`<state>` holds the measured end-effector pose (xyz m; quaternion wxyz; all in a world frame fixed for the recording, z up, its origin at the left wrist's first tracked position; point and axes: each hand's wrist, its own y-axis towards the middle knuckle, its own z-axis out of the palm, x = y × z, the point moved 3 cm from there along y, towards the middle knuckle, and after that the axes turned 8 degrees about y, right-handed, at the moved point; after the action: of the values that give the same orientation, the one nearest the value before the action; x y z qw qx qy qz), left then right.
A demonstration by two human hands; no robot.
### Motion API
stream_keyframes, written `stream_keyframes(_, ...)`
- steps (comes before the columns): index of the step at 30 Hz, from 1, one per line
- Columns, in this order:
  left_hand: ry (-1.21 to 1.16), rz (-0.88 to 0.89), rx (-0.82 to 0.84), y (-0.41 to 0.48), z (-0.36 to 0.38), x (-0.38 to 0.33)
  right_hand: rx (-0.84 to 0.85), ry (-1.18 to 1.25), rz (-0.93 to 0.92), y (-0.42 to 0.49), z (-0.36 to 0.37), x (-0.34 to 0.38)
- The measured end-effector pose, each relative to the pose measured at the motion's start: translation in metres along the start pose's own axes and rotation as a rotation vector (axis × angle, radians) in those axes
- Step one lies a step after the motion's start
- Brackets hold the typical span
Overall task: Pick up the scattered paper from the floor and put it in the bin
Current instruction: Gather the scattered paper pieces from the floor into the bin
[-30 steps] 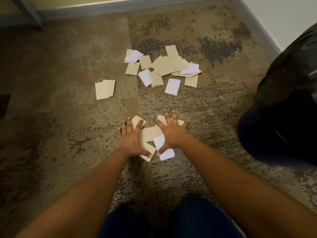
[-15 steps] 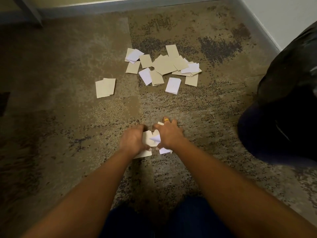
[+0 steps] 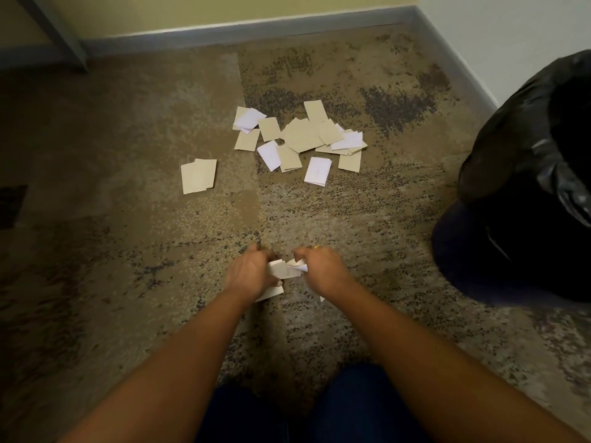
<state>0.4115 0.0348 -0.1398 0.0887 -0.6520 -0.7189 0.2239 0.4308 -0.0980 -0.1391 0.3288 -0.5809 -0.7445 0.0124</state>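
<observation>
My left hand (image 3: 251, 273) and my right hand (image 3: 319, 266) are curled around a small bunch of tan and white paper slips (image 3: 283, 270), pressed together between them just above the carpet. One tan slip (image 3: 271, 294) sticks out under my left palm. Farther ahead, a scattered pile of tan and white papers (image 3: 303, 139) lies on the floor, with a separate pair of tan sheets (image 3: 198, 175) to its left. The bin (image 3: 524, 199), lined with a black bag, stands at the right.
The floor is mottled brown carpet (image 3: 128, 251). A wall with blue-grey skirting (image 3: 243, 28) runs along the back and turns down the right side behind the bin. A grey post (image 3: 64, 36) leans at the back left. My knees in dark trousers (image 3: 351, 404) show at the bottom.
My hands went from lying flat and spread on the near slips to closing together and bunching them up off the carpet. The far pile has not moved.
</observation>
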Motion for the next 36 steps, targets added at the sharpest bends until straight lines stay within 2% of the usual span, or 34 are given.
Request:
stream_keyframes(5,-0.114,0.005,0.039,-0.021,-0.024,-0.01,-0.088,0.049,0.014,-0.027,-0.033,0.0)
stream_keyframes(8,-0.185,0.008,-0.021,-0.035,-0.053,-0.02,-0.186,0.067,0.045,-0.044,-0.064,0.0)
stream_keyframes(12,-0.302,0.003,-0.155,-0.052,-0.103,-0.039,-0.42,0.179,0.072,-0.073,-0.134,0.004)
stream_keyframes(16,-0.535,-0.026,-0.258,-0.069,-0.144,-0.066,-0.68,0.355,-0.078,-0.118,-0.21,0.011)
stream_keyframes(20,-0.646,0.071,-0.329,-0.087,-0.18,-0.114,-0.889,0.493,-0.16,-0.17,-0.256,-0.002)
stream_keyframes(25,-0.721,0.191,-0.33,-0.108,-0.212,-0.178,-1.114,0.518,-0.046,-0.219,-0.285,-0.064)
stream_keyframes(29,-0.765,0.267,-0.272,-0.123,-0.215,-0.223,-1.112,0.375,0.146,-0.234,-0.274,-0.12)
stream_keyframes(32,-0.791,0.304,-0.23,-0.128,-0.212,-0.247,-0.998,0.344,0.267,-0.234,-0.26,-0.145)
stream_keyframes(36,-0.773,0.337,-0.208,-0.125,-0.208,-0.272,-0.957,0.303,0.272,-0.231,-0.253,-0.149)
